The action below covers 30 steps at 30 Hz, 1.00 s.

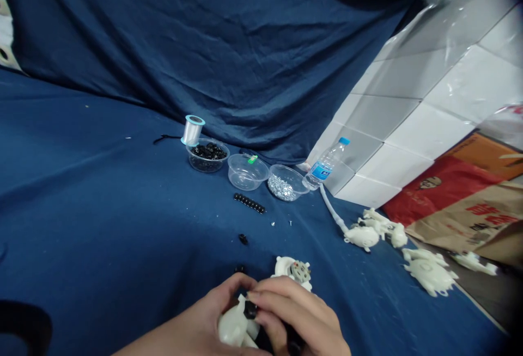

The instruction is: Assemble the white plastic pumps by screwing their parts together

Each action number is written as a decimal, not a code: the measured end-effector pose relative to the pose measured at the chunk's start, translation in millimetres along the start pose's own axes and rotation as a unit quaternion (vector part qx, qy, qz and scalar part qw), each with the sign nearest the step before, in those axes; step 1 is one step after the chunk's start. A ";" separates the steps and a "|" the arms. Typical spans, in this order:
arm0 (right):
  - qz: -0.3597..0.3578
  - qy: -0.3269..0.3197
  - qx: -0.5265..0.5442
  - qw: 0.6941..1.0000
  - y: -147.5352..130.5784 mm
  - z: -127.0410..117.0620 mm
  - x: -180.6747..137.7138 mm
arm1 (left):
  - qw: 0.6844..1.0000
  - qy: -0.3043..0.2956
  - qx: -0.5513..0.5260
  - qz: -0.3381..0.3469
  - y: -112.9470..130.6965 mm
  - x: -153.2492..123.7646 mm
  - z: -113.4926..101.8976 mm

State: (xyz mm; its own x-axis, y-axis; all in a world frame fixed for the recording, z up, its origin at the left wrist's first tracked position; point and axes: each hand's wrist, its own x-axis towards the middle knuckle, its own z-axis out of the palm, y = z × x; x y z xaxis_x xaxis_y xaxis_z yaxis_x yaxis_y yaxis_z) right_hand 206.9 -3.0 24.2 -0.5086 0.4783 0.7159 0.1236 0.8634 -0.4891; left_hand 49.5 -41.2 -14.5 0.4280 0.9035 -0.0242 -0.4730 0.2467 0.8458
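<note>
At the bottom of the head view, my left hand (200,318) is closed around a white plastic housing (232,324). My right hand (304,312) pinches a small black part (250,310) between thumb and fingers, right against the housing's upper edge. A darker shape below my right fingers is partly hidden. Just beyond my hands lies another white housing piece (284,264) with a round metal motor-like part (301,271) in it. Small black pieces (243,239) rest on the blue cloth in front.
A tub of black parts (208,154), an empty-looking clear tub (247,173) and a tub of screws (281,187) stand in a row. Around them are a thread spool (193,130), a black ribbed strip (249,203) and a water bottle (327,165). Several white housings (429,271) lie right.
</note>
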 end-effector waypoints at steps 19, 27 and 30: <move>0.222 0.120 0.079 0.964 10.9 -41.5 46.8 | 0.985 0.084 0.084 -0.123 64.4 -5.1 -0.6; 0.386 0.135 0.248 0.878 46.5 -56.5 54.0 | 0.942 0.127 0.312 0.000 74.0 26.1 -28.9; 0.397 0.123 0.295 0.861 49.6 -60.2 45.1 | 0.890 0.167 0.422 0.040 75.8 26.4 -35.3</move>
State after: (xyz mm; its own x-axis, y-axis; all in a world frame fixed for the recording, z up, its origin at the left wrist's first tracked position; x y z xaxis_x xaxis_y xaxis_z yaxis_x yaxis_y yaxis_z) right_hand 241.4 71.0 62.1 -0.2593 0.9618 0.0881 -0.1418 0.0523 -0.9885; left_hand -2.2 13.7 30.1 0.0998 0.9949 0.0168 0.3148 -0.0476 0.9480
